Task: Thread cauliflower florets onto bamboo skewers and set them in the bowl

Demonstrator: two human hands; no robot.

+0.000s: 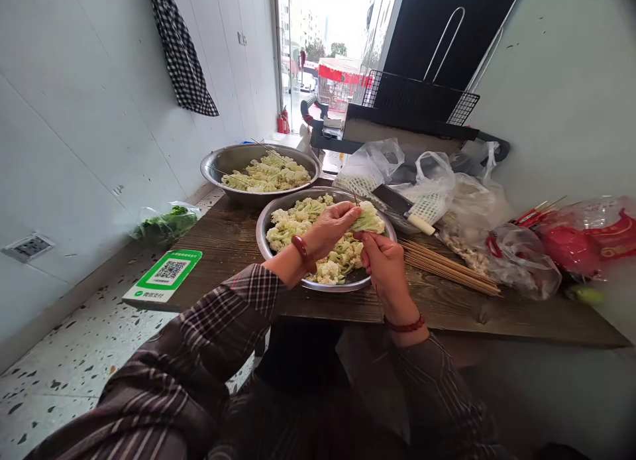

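My left hand is closed on a pale green-white cauliflower floret, thumb and fingers pinching its stem side. Just below it, my right hand grips a thin bamboo skewer, its fingers pressed together near the floret. A thin tip sticks up above the left fingers, and a thin length shows under the right hand. Both hands are over the nearer steel basin, which holds many loose cauliflower florets. Most of the skewer is hidden by the fingers.
Behind stands a second steel basin with skewered cauliflower. Bamboo skewers lie right of the near basin, by a cleaver and plastic bags. A green QR code sign rests on the wooden table's left end.
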